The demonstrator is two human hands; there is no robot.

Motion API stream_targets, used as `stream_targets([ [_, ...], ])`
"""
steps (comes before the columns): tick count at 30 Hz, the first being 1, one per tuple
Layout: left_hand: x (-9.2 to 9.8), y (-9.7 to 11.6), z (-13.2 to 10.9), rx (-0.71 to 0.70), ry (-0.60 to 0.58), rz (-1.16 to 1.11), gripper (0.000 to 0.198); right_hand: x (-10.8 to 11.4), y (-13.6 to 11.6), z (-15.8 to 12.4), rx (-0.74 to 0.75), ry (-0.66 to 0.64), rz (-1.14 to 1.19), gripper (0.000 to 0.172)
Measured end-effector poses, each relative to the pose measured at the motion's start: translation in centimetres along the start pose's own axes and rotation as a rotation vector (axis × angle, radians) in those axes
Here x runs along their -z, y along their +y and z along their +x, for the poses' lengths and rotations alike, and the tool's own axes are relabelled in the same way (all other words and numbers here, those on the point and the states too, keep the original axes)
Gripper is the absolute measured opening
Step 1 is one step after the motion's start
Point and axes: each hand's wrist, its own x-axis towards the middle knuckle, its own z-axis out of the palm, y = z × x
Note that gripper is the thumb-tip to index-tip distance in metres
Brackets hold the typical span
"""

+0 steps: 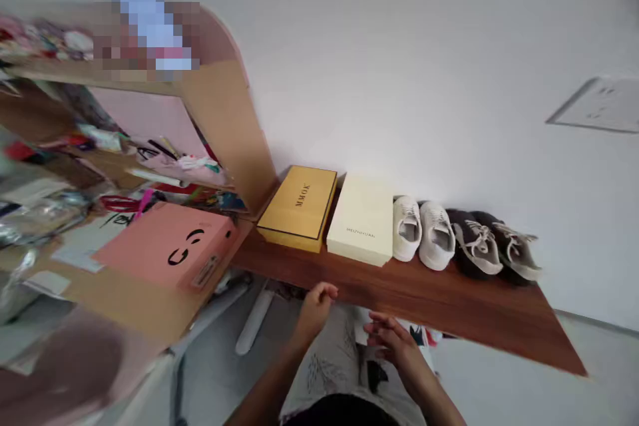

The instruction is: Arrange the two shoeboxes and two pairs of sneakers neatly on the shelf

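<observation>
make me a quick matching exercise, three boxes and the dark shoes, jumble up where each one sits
1. MMOK box
2. MEIZHIYUAN box
3. pink box
4. dark shoes

A. between another box and the white shoes
B. on the desk
C. right of the white shoes
D. leftmost of the things on the wooden board

Pairs: 1-D, 2-A, 3-B, 4-C
</observation>
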Motion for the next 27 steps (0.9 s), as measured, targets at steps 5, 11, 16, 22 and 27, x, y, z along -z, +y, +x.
stream_targets([
  [5, 1.0, -0.2, 0.0, 0.035, 0.020, 0.038, 0.022, -0.4, 0.2, 0.2, 0.003, -0.008, -0.022, 0.053],
  [11, 0.4, -1.1, -0.4, 0.025, 0.134, 0.160, 0.031, -0.8, 0.4, 0.6, -0.034, -0.051, -0.030, 0.050],
  [16, 0.9, -2.2, 0.3, 0.033, 0.209, 0.098, 0.030, -1.5, 0.4, 0.3, -0.026, -0.048, -0.019, 0.043],
  [22, 5.4, -2.3, 3.8, 0.088, 0.570, -0.108, 0.032, -2.4, 1.1, 2.1, 0.011, 0.001, -0.133, 0.035],
  [27, 9.7, -1.5, 7.8, -0.014, 0.804, -0.099, 0.050, -3.1, -2.8, 4.9, 0.641, 0.269, -0.598, 0.046],
])
